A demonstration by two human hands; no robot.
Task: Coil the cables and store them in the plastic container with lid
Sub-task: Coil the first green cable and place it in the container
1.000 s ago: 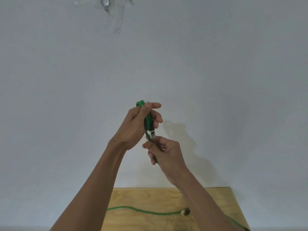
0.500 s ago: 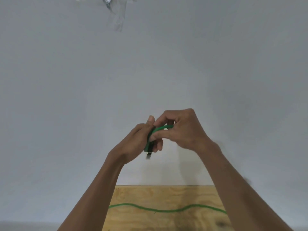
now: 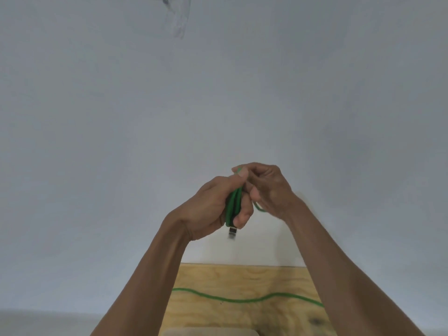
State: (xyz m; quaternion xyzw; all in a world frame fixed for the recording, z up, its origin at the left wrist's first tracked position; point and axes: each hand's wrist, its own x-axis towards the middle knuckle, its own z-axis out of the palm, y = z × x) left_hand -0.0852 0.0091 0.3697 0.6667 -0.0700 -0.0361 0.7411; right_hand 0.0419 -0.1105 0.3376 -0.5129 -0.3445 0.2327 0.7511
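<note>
Head view, left hand (image 3: 208,209) gripping upright green cable (image 3: 234,206) bundle, plug pointing down, right hand (image 3: 269,187) pinching its top loop

Cable (image 3: 242,299) on table (image 3: 242,275), below hands

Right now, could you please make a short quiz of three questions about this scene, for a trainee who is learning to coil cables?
1. True or false: the left hand grips a bundle of green cable loops.
2. What sticks out below the left hand?
A. a connector
B. a lid
C. a rubber band
3. Fill in: the loose cable that is not yet coiled lies on the wooden ____.

Key:
1. True. Its fingers are curled round the loops.
2. A. The connector hangs just under the bundle, while the right hand pinches the cable at the top.
3. Board.
</note>
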